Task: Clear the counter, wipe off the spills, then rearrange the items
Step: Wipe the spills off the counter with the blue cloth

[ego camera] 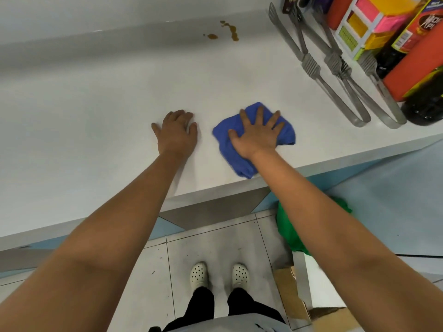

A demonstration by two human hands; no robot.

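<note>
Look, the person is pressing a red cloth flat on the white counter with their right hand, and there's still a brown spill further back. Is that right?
Almost. The cloth is blue, not red, as the head view shows. The right hand does press it flat on the white counter, and the brown spill is still further back.

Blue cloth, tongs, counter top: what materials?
Blue cloth: soft fabric, likely microfibre; it bunches in folds under the right hand.
Tongs: bare metal, probably steel; dull grey sheen.
Counter: smooth white solid surface or laminate; faint gloss.
</note>
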